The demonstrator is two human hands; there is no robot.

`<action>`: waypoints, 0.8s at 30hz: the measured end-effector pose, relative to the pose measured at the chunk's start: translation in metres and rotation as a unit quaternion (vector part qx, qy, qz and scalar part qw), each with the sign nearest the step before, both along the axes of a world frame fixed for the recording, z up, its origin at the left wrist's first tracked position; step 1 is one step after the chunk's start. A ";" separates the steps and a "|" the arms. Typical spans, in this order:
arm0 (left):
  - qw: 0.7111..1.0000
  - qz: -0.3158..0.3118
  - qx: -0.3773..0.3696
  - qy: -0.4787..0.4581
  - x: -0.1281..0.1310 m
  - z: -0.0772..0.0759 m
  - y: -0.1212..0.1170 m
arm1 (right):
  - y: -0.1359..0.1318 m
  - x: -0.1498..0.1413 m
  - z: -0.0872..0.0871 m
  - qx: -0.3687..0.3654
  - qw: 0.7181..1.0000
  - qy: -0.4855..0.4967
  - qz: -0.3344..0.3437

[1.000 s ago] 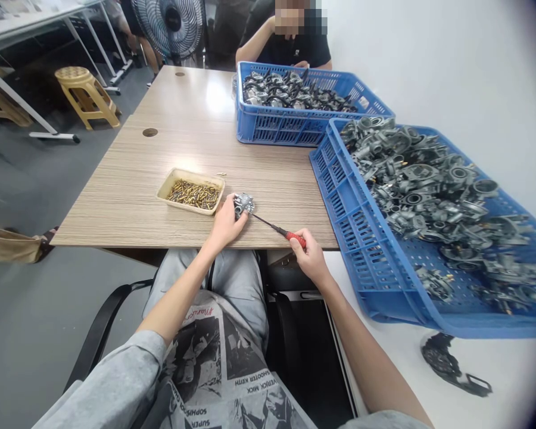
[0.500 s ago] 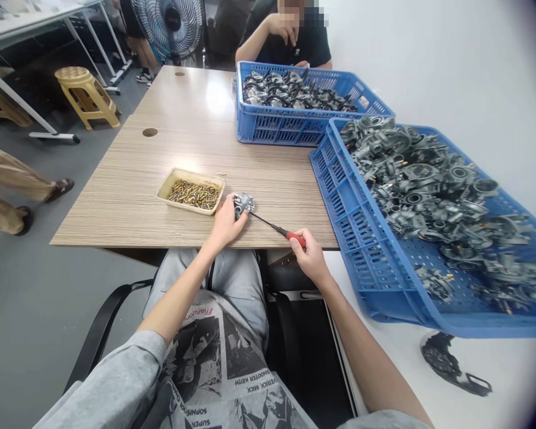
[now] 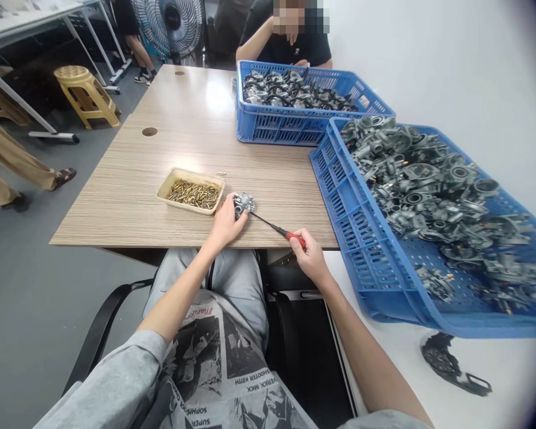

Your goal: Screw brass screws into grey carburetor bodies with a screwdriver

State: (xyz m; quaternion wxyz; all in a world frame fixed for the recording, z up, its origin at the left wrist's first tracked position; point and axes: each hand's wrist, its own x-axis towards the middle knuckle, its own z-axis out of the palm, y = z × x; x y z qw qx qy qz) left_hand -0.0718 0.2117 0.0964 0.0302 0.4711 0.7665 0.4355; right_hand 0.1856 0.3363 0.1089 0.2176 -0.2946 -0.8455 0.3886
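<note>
My left hand [image 3: 228, 221] is closed around a small silver metal casting, which looks like a carburetor body [image 3: 243, 203], just above or on the table near its front edge. In my right hand [image 3: 309, 255] is a screwdriver [image 3: 277, 228] with a red and black handle and a dark shaft. Its tip meets the right side of the carburetor body; the exact contact point is too small to make out. Left of my left hand stands a cream plastic tub [image 3: 164, 193] holding many small brass pieces [image 3: 192, 195].
A large blue crate [image 3: 346, 238] heaped with grey metal castings stands at my right. Behind it, another blue crate [image 3: 272, 130] holds similar parts with black pieces. A person [image 3: 290, 47] sits across the table [image 3: 116, 196]. A black watch [image 3: 446, 363] lies at lower right.
My hands, the screwdriver and the carburetor body keep nearly the same place. At the left, the walking person's legs and feet have shifted; the seated person's raised hand has moved slightly.
</note>
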 end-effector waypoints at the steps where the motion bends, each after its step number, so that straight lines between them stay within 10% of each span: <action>1: 1.000 0.000 0.001 0.000 0.000 0.000 0.000 | 0.000 0.000 0.000 0.000 1.000 0.001 0.001; 24: 1.000 -0.003 0.014 0.000 0.000 -0.002 0.001 | -0.001 0.000 0.001 -0.003 1.000 -0.009 -0.009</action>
